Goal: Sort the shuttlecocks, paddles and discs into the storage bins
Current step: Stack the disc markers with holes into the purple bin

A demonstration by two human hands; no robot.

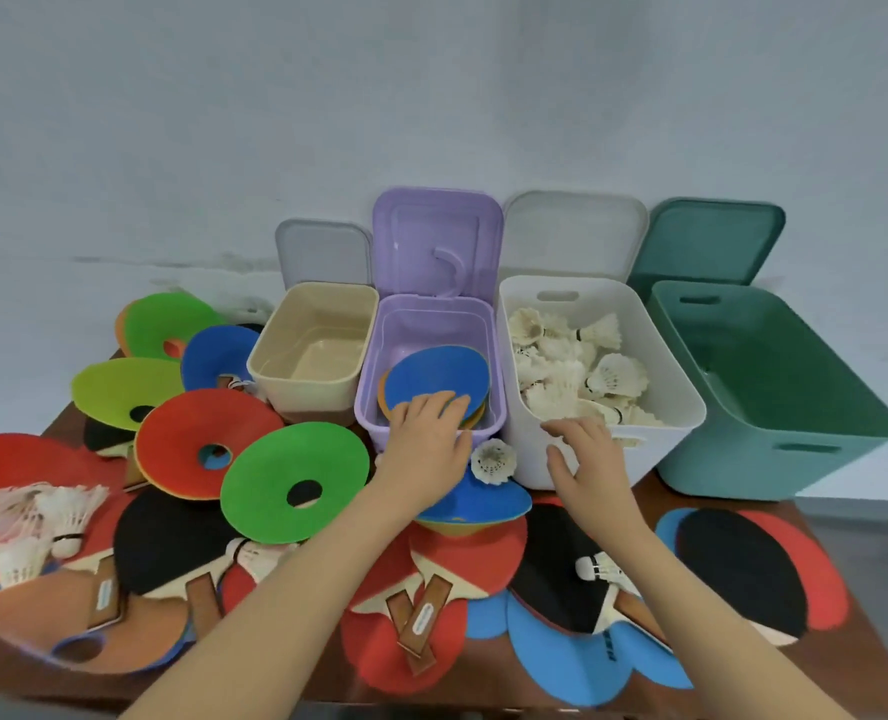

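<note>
My left hand (426, 433) reaches over the front rim of the purple bin (374, 413), its fingertips lying on the blue disc (436, 376) that tops the stack inside. In front of the white bin (535, 439) my right hand (582, 459) hovers with fingers spread, holding nothing. That white bin holds several white shuttlecocks (561, 366). One loose shuttlecock (494, 462) lies on the table between my hands. Paddles (577, 569) and coloured discs (291, 491) cover the table in front.
A beige bin (275, 376) stands left of the purple one and a green bin (795, 433) at the far right; both hold nothing. Lids lean against the wall behind them. More shuttlecocks (36, 527) lie on a red paddle at the left. The table edge runs along the bottom.
</note>
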